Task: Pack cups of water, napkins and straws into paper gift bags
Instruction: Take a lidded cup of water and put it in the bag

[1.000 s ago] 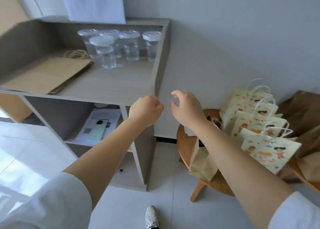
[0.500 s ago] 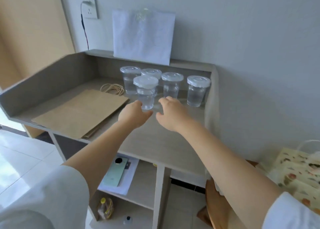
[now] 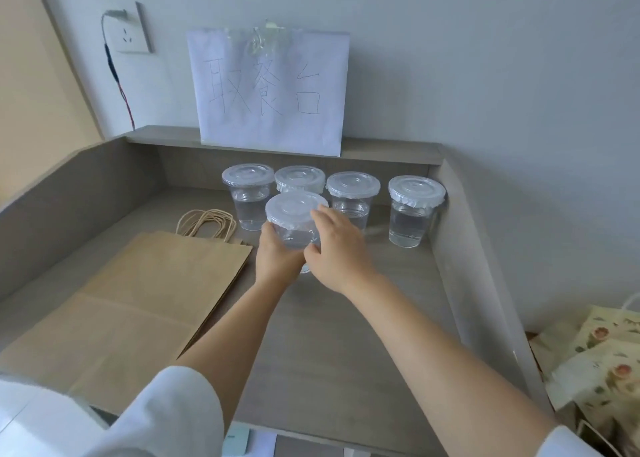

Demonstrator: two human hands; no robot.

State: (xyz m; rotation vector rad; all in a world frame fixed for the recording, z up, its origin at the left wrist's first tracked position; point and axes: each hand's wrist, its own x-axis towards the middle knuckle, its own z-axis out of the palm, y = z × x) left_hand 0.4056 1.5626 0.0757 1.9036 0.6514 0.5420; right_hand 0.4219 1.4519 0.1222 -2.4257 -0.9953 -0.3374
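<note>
Right now I am watching both hands closing around the front cup of water [image 3: 294,228], which is standing on the grey shelf top [image 3: 346,318] just ahead of a row of four more lidded cups [image 3: 351,200] along the back wall. The left hand [image 3: 277,259] is cupping the cup's left side and lower body, fingers curled round it; the right hand [image 3: 337,249] is pressing in from the right, its fingers reaching up beside the lid's rim. I cannot tell whether the base is touching the shelf or lifting, since the hands are hiding it.

I am judging this cup as thin clear plastic, partly filled, so it is carrying some weight yet giving easily under a squeeze. The lid [image 3: 294,209] is looking like a loose snap-on or film cover, and a hard grip near the top is likely popping it or pushing water out. Gripping mid-body with even, light pressure from both sides, and keeping it upright, is seeming the safest hold.

A flat brown paper bag [image 3: 138,301] with twine handles [image 3: 207,221] is lying to the left, near the cup but apart from it. Printed gift bags [image 3: 595,363] are showing at the lower right, beyond the shelf's side wall. No napkins or straws are showing.
</note>
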